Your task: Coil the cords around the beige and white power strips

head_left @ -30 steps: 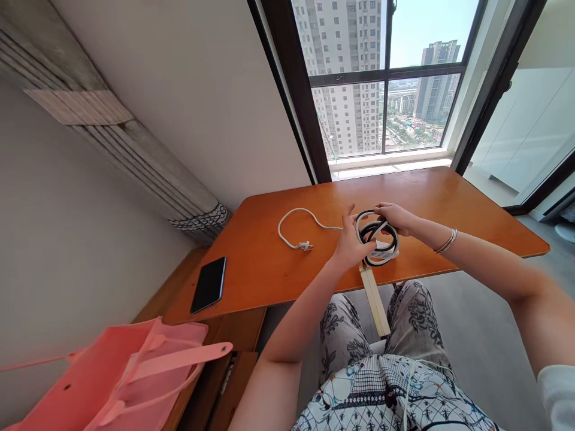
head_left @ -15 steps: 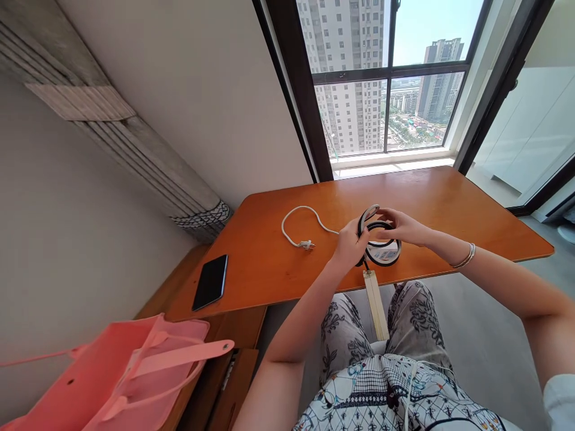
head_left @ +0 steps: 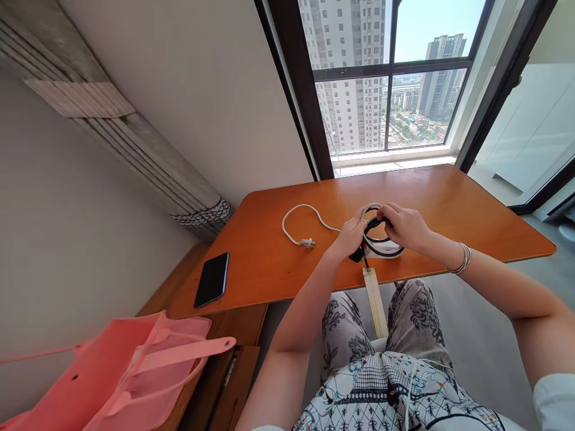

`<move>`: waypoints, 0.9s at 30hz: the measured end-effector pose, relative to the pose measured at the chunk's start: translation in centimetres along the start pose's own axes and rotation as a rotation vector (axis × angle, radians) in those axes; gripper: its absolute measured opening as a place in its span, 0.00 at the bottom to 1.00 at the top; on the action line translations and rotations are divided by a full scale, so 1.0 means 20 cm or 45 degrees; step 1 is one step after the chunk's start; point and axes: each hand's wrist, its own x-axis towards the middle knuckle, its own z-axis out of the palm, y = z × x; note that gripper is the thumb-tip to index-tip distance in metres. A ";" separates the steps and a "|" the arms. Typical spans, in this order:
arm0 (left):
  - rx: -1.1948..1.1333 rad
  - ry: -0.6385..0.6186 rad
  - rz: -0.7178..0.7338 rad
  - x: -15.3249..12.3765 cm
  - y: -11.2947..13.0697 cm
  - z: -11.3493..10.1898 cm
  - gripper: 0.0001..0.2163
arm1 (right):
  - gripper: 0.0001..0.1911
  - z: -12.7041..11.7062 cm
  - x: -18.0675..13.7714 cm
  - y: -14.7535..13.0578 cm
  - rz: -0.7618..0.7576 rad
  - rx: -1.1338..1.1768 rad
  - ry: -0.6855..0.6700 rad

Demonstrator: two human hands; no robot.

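Note:
Over the front part of the table, both hands are on a coiled black and light-coloured cable (head_left: 385,254). My left hand (head_left: 351,237) closes around the left side of its loops. A small dark block (head_left: 357,255) shows just below that hand. My right hand (head_left: 408,228) pinches the loops at their upper right. Beneath the coil a white item is mostly covered; its kind is unclear. From the coil a dark strand runs to a long cream bar (head_left: 375,303), which juts past the table edge above my lap. A white cord with a plug (head_left: 308,243) lies left of my left hand.
On the left of the brown table (head_left: 265,263) lies a dark phone (head_left: 212,280). A pink bag (head_left: 148,365) stands at the lower left beside wooden furniture. A window (head_left: 390,108) is behind the table, and a gathered curtain (head_left: 157,161) hangs at the left.
My right hand has shifted slightly and its fingers have closed further onto the cable loops. The coil has tilted flatter, and the dark block under my left hand shows more.

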 end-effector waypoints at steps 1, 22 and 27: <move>-0.081 -0.047 -0.019 0.01 0.00 0.00 0.23 | 0.15 0.00 0.00 0.01 -0.033 -0.033 0.025; -0.638 -0.113 -0.381 0.02 -0.04 0.02 0.20 | 0.16 -0.08 0.03 0.00 -0.375 -0.325 -0.393; -0.671 -0.095 -0.465 0.03 -0.06 0.03 0.19 | 0.17 -0.06 0.03 -0.07 -0.259 -0.447 -0.390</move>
